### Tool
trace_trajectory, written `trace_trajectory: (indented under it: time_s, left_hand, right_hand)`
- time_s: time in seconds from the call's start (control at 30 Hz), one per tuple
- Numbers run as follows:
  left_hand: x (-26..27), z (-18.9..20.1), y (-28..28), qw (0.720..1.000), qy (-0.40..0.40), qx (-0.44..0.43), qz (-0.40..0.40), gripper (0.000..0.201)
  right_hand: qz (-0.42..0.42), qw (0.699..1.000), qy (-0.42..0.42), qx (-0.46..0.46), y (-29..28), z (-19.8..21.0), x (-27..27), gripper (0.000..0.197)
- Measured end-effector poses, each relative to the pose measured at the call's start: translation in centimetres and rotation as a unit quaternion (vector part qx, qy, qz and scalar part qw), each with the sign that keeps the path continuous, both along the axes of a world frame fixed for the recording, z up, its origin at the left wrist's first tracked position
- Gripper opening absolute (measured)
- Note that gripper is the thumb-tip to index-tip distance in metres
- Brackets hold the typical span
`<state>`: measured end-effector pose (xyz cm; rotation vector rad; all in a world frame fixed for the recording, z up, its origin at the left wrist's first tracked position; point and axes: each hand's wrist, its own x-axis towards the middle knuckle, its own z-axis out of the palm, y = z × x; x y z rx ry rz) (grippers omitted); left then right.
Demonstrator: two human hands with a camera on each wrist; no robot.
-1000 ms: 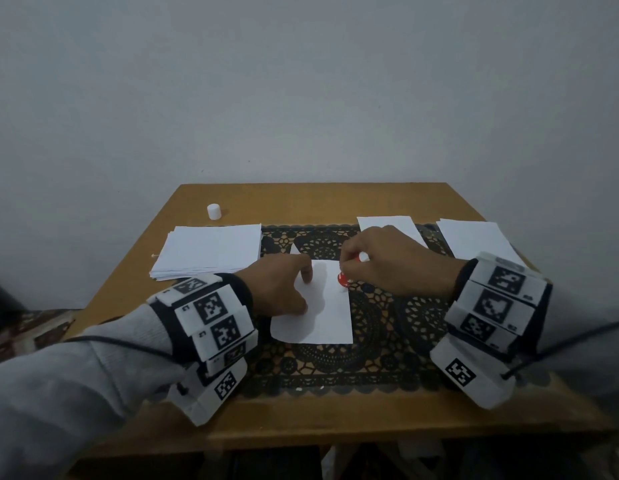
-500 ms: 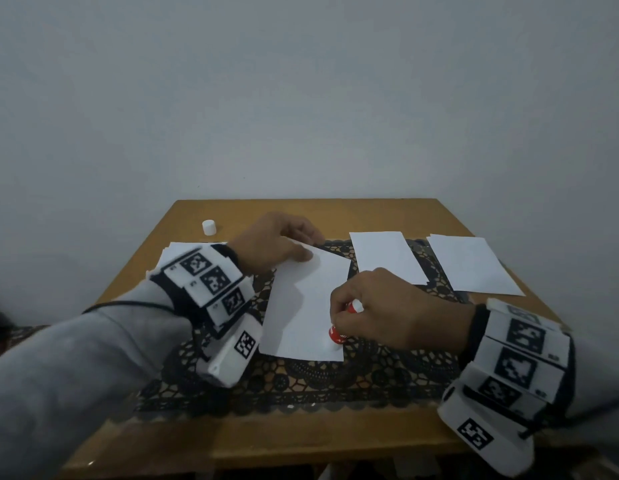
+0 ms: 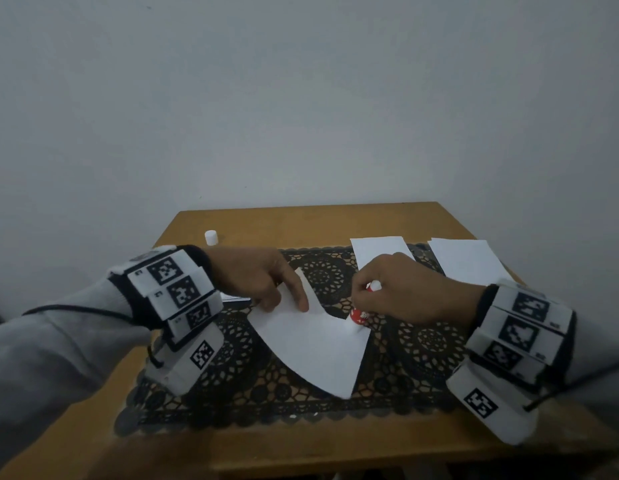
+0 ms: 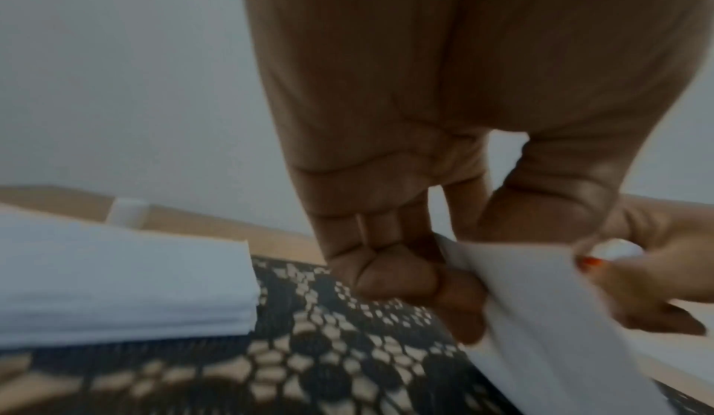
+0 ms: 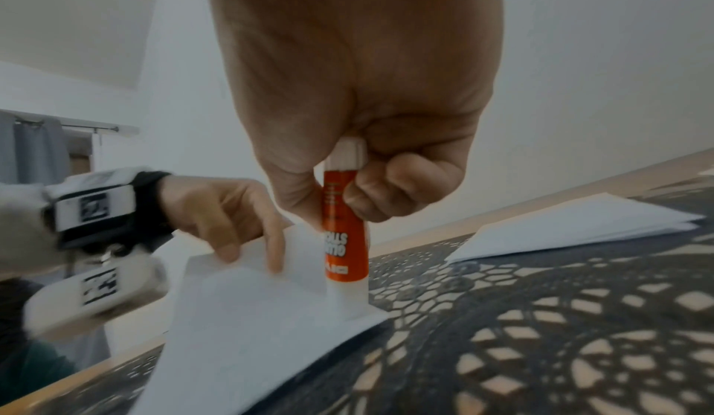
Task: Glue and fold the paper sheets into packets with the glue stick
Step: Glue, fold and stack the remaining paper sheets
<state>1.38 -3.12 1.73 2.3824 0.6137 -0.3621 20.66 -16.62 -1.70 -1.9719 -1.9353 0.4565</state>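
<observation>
A white paper sheet (image 3: pixel 315 344) lies skewed on the black lace mat (image 3: pixel 232 386), its far part folded or lifted. My left hand (image 3: pixel 266 282) pinches that far edge of the sheet (image 4: pixel 540 293) between thumb and fingers (image 5: pixel 276 250). My right hand (image 3: pixel 398 292) grips the orange-and-white glue stick (image 5: pixel 344 238) upright. Its tip presses on the sheet's right corner (image 5: pixel 347 302). In the head view only the stick's red body (image 3: pixel 357 315) and white end show under the fingers.
A stack of blank sheets (image 4: pixel 116 278) sits at the left, partly hidden by my left wrist. Two more white sheets (image 3: pixel 381 251) (image 3: pixel 467 259) lie at the back right. The white glue cap (image 3: pixel 211 237) stands at the back left of the wooden table (image 3: pixel 301 220).
The sheet has swung round on the mat and now lies skewed. My left hand drew back toward me with the far edge. The glue stick moved from the near corner to the right corner.
</observation>
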Motion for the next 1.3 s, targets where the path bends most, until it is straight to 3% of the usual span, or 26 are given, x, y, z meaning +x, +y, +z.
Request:
trace_trajectory:
  time_s: [0.23,0.6,0.87,1.3]
  left_hand:
    - [0.3,-4.3,-1.1,0.985,-0.094,0.121,0.083,0.016]
    - [0.5,-5.6,-2.1,0.984,-0.073,0.12,0.108,0.031]
    - [0.5,-6.1,-1.8,0.988,-0.041,0.122,0.085,0.049]
    - [0.7,-6.1,-2.3,0.987,-0.026,0.127,0.094,0.049]
  right_hand:
    - [-0.08,0.994,-0.01,0.073,0.2,0.2,1.5,0.021]
    - [-0.142,0.98,-0.021,0.135,0.4,0.3,1.3,0.019]
    - [-0.109,0.991,-0.038,0.063,-0.1,-0.3,1.0,0.017]
    - [-0.063,0.998,-0.02,0.009,-1.2,-0.6,0.6,0.012]
